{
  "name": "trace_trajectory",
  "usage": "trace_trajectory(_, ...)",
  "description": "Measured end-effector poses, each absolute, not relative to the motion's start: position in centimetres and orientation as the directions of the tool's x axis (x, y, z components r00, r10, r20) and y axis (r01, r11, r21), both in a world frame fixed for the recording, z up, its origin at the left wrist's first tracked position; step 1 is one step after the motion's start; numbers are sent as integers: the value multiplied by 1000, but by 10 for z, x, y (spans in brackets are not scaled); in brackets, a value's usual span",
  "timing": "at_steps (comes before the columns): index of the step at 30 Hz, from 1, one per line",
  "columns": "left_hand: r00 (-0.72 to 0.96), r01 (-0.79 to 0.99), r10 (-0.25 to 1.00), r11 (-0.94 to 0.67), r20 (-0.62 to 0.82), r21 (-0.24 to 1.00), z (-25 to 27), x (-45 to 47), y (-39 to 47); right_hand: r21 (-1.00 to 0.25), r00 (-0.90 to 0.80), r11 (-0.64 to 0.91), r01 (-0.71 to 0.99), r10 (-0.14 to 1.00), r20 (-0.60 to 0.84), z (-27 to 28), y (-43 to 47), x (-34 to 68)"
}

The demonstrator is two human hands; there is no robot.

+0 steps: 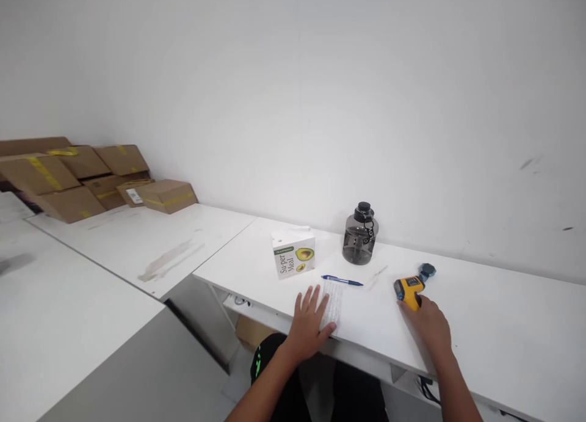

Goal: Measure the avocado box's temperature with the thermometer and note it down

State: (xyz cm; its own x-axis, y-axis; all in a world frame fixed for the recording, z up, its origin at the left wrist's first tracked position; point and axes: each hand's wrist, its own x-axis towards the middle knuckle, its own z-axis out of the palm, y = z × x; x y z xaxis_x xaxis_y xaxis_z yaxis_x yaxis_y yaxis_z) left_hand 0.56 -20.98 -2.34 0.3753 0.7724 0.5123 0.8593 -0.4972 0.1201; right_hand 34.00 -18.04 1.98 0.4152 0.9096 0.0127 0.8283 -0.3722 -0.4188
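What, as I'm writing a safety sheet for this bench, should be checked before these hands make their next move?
1. Right hand on the yellow handheld tool: ok, it holds the handle.
2. Left hand at the paper: ok, fingers spread, thumb over the sheet.
3. Pen out of the hands: ok, it lies on the table just beyond the paper.
4. Bottle standing securely: ok, upright near the wall, cap on.
5. Tool lifted off the table: cannot tell from this angle.
6. Writing on the paper readable: not ok, too small and blurred here.
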Motion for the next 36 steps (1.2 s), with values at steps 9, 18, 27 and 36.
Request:
trace_trajectory(9, -539, 391, 797, -51, 273, 919, 23, -62, -130, -624, 478, -318, 714, 872, 103, 26, -206, 332)
trace_trajectory(18, -488, -37, 870, -98, 67, 995, 34, -60, -143, -904, 606, -113, 413, 775, 180, 4, -229, 325)
trace_trajectory(27, -294, -312, 950, -195, 100, 930, 83, -34, -223, -967, -140, 253, 19, 959, 248, 48, -291, 260)
trace_trajectory(36, -170, -167, 972, -193, 164, 967, 116, -24, -265, -825, -371, 532, 190, 817, 442, 84, -294, 247)
